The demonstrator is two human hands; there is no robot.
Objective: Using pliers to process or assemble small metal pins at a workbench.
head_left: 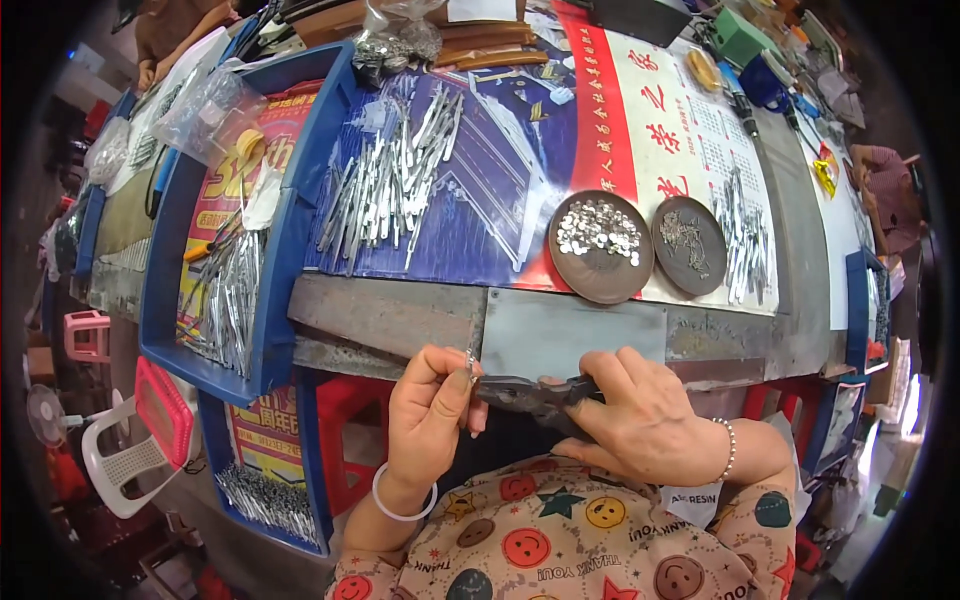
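Note:
At the near edge of the bench, my left hand [432, 408] pinches a small shiny metal piece [471, 364] upright between thumb and fingertips. My right hand [645, 412] is wrapped round a pair of dark pliers [520, 394], whose jaws point left and reach the piece at my left fingertips. Whether the jaws grip it is too small to tell. Beyond my hands, a brown round dish [600, 284] holds many small silvery discs [598, 230]. A second brown dish [708, 279] beside it holds small wire-like metal bits [684, 240].
Thin metal strips [395, 180] lie heaped on the blue printed sheet, with more strips [742, 235] at the right. A blue tray [272, 335] of strips stands at the left, above a lower blue bin [318, 500]. Plastic bags [395, 40] sit at the back. Other people are nearby.

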